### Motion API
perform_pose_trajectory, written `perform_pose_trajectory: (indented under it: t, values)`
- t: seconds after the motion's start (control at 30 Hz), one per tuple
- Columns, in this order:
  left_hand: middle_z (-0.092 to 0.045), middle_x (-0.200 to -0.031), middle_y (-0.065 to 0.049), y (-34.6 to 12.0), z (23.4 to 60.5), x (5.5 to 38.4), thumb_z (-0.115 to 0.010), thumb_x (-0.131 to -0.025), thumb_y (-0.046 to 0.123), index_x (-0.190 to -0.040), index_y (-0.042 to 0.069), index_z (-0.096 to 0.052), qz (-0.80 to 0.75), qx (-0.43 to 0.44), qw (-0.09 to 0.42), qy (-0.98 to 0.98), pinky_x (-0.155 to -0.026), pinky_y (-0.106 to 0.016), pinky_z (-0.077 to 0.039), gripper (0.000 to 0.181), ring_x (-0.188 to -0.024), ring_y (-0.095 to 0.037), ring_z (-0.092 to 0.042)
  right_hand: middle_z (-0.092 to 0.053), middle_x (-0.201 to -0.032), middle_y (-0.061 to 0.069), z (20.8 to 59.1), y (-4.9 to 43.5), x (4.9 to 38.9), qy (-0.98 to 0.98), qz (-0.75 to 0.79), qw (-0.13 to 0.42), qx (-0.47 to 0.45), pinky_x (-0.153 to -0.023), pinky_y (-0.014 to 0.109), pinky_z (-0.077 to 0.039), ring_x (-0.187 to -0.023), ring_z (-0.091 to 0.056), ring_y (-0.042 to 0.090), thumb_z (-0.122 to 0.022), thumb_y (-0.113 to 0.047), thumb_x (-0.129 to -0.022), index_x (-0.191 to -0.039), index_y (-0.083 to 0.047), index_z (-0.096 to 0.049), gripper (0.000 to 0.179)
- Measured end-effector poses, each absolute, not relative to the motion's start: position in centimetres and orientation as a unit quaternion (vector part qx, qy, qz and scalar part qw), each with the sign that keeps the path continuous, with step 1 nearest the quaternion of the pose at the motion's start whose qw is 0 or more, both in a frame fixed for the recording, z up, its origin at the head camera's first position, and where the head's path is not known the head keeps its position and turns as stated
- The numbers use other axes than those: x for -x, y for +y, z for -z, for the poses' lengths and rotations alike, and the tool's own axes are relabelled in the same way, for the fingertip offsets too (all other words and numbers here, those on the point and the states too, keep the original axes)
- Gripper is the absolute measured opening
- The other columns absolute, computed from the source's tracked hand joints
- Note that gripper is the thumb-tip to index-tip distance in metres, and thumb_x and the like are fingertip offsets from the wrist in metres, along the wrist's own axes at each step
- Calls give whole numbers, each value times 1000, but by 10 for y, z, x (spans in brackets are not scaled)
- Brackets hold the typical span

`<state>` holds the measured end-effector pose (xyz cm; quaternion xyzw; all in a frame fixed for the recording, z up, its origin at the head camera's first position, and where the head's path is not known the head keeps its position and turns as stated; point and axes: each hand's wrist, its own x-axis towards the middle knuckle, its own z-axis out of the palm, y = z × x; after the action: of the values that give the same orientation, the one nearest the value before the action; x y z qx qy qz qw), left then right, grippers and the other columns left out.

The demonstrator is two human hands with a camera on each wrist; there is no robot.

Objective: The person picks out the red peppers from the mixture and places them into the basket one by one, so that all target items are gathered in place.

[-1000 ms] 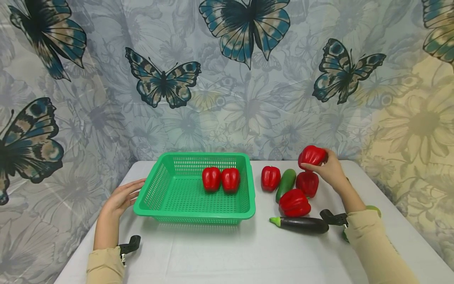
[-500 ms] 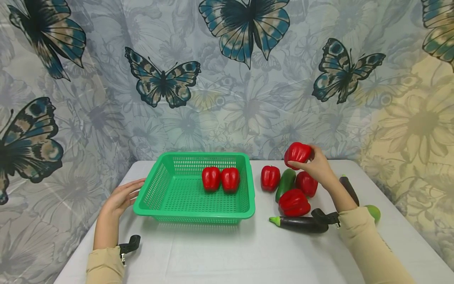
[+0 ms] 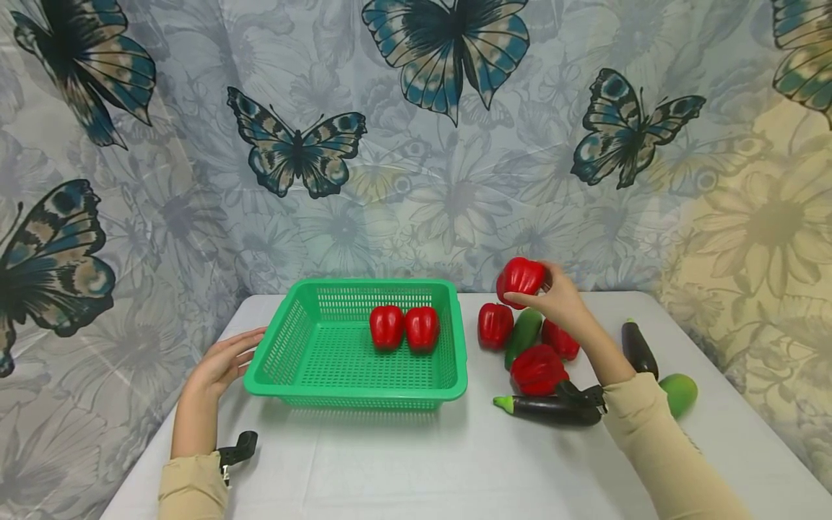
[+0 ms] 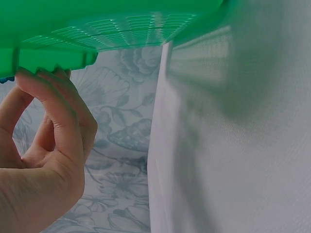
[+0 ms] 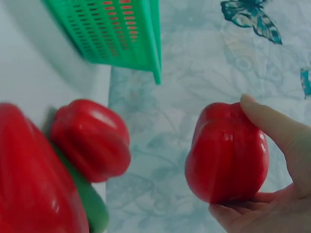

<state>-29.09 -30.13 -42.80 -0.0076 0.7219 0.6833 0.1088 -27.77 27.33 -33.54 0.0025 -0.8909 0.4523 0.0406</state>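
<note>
Head view: held red pepper [image 3: 520,280] has just shifted left, up by the far edge of the table [image 3: 390,462], so it's nearer the green basket [image 3: 357,395] but outside it. Right hand [image 3: 560,297] pinches it; left hand [image 3: 219,367] touches the basket's left rim, fingers loosely extended. No readable brands or labels.

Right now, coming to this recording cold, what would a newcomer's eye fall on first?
Most likely the bright green plastic basket left of centre on the white table, with two red bell peppers side by side toward its right end. Next, the glossy red bell pepper in the right hand, held up to the right of the basket. Behind everything, large dark butterflies stand out on the pale floral backdrop.
</note>
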Motion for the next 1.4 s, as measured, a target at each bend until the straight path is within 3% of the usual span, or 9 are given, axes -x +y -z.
perform_pose_trajectory:
  t: [0.57,0.9,1.4]
  values:
    - [-67,-101,25,-299,425,289,-60,-98,25,-105,36,-70,-687,10,106,719,-82,-22,-54,16,-96,2,-65,-41,-145,26,329,242,282,-901,-432,36,-30,-101,55,-47,-130,-44,43,-75,-36,-85,-152,2,-18,97]
    - [-67,-101,26,-299,425,288,-59,-99,24,-107,35,-71,-691,6,110,714,-83,-21,-53,18,-96,3,-65,-45,-143,22,330,224,287,-906,-421,12,-30,-99,53,-50,-129,-46,41,-77,-40,-81,-152,-2,-22,98]
    - [-66,-102,26,-302,429,292,-61,-98,26,-110,35,-70,-686,13,107,720,-83,-22,-53,17,-97,2,-65,-51,-137,22,334,194,286,-901,-427,-28,-72,-98,49,-50,-124,-52,37,-77,-37,-82,-150,2,-25,94]
